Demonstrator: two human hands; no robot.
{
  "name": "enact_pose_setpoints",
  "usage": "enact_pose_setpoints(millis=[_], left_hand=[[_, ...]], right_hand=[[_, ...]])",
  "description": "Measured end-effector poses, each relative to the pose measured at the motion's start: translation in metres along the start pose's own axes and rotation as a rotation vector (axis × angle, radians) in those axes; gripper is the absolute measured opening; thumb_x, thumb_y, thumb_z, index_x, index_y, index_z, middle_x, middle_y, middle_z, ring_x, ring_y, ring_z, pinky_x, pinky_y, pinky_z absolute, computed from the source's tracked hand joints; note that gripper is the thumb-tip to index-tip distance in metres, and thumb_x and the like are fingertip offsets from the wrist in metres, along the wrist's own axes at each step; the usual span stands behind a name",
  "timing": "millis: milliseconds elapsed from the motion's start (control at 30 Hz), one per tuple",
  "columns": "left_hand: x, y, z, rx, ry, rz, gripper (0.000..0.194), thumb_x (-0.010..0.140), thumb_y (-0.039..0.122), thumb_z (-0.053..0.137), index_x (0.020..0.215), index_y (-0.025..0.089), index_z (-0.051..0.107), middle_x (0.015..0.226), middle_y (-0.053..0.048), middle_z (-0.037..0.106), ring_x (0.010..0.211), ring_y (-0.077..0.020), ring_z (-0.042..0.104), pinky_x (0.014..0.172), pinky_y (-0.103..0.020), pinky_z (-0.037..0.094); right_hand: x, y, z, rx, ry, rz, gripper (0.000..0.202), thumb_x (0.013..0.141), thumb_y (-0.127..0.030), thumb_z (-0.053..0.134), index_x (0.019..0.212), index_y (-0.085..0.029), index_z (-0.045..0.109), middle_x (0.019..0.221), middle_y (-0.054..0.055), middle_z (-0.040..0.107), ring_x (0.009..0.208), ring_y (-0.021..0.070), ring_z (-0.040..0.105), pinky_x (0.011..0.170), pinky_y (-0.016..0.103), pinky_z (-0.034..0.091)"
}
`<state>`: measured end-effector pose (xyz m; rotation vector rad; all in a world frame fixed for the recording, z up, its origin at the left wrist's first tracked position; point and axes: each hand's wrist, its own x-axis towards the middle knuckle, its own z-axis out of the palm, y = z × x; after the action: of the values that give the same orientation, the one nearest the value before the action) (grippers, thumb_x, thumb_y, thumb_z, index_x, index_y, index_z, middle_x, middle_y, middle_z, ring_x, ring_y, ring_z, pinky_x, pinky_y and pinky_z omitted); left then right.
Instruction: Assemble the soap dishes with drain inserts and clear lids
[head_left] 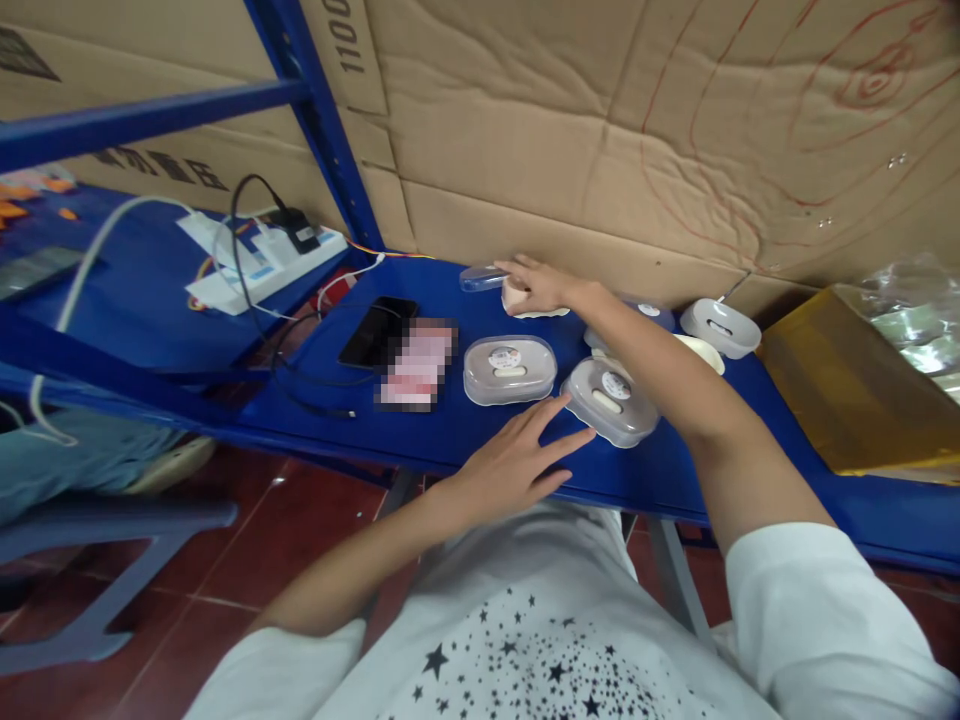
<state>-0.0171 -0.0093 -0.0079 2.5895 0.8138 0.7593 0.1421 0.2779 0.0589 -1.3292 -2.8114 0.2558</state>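
Observation:
My left hand (517, 460) is open, its fingers spread near the edge of a clear-lidded oval box (611, 402). Another such box (510, 370), with a round label and a small white piece on top, stands to the left of it. My right hand (536, 285) reaches to the back of the blue table (442, 440), its fingers over a small pale pink item (514, 297); whether it grips the item is unclear. A clear lid (480, 279) lies just left of those fingers. My right forearm partly covers more boxes behind it.
A white oval container (721, 328) stands at the back right, beside a taped cardboard box (847, 390). On the left are a black phone (375, 332), a blurred pink item (417, 365), cables and a power strip (270, 270). Cardboard (525, 130) rises behind the table.

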Motion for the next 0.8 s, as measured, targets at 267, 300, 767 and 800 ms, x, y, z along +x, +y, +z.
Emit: enact_pose_setpoints(millis=[267, 300, 767, 800], left_hand=[[-0.001, 0.002, 0.001, 0.081, 0.024, 0.03, 0.048, 0.113, 0.029, 0.057, 0.16, 0.027, 0.051, 0.174, -0.019, 0.036, 0.159, -0.0369, 0.045, 0.124, -0.059, 0.051], [-0.001, 0.002, 0.001, 0.093, 0.026, 0.035, 0.047, 0.113, 0.03, 0.057, 0.16, 0.026, 0.052, 0.173, -0.019, 0.037, 0.159, -0.0369, 0.046, 0.123, -0.059, 0.051], [0.009, 0.01, -0.002, 0.223, 0.003, 0.1, 0.053, 0.11, 0.022, 0.058, 0.163, 0.024, 0.05, 0.176, -0.019, 0.035, 0.161, -0.0359, 0.042, 0.127, -0.058, 0.046], [0.015, 0.013, -0.002, 0.253, 0.0, 0.128, 0.055, 0.109, 0.022, 0.06, 0.163, 0.026, 0.049, 0.177, -0.019, 0.034, 0.163, -0.0363, 0.04, 0.129, -0.059, 0.043]], right_hand=[[-0.057, 0.03, -0.002, 0.092, 0.301, -0.111, 0.058, 0.099, -0.053, 0.068, 0.149, -0.023, 0.069, 0.151, 0.015, 0.068, 0.134, 0.0391, 0.066, 0.115, 0.056, 0.053], [-0.064, 0.035, -0.004, 0.115, 0.324, -0.107, 0.06, 0.098, -0.055, 0.068, 0.148, -0.022, 0.069, 0.15, 0.016, 0.068, 0.132, 0.0387, 0.067, 0.113, 0.055, 0.054], [-0.118, 0.072, 0.013, 0.2, 0.311, 0.01, 0.082, 0.09, -0.051, 0.079, 0.162, -0.025, 0.052, 0.167, 0.019, 0.049, 0.15, 0.0421, 0.053, 0.119, 0.062, 0.051], [-0.12, 0.069, 0.014, 0.213, 0.311, 0.02, 0.079, 0.09, -0.049, 0.078, 0.162, -0.026, 0.052, 0.168, 0.018, 0.048, 0.149, 0.0418, 0.054, 0.116, 0.061, 0.054]])
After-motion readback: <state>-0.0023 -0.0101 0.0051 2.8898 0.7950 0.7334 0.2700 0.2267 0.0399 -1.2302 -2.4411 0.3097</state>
